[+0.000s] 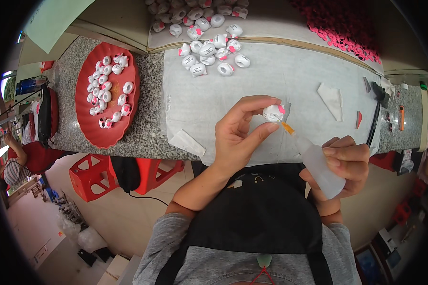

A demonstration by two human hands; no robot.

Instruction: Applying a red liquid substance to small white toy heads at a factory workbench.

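Note:
Between the thumb and fingers of my left hand (240,130) is a small white cat-head figure (272,113) with a pink bow, raised above the papered worktop. My right hand (345,164) is wrapped round a translucent white squeeze bottle (318,166), tilted up to the left. Its orange needle tip (287,127) points at the figure, at or very near its surface; whether it touches I cannot tell. Beyond my hands lies a loose group of similar white figures (207,50), several showing pink bows.
At left, a red scalloped tray (108,135) holds several finished-looking white figures. Small pink pieces (340,28) are heaped on the shelf at back right. Torn paper scraps (331,100) lie on the white sheet (295,71). Red stools (88,178) stand below left; a person in red (35,161) is farther left.

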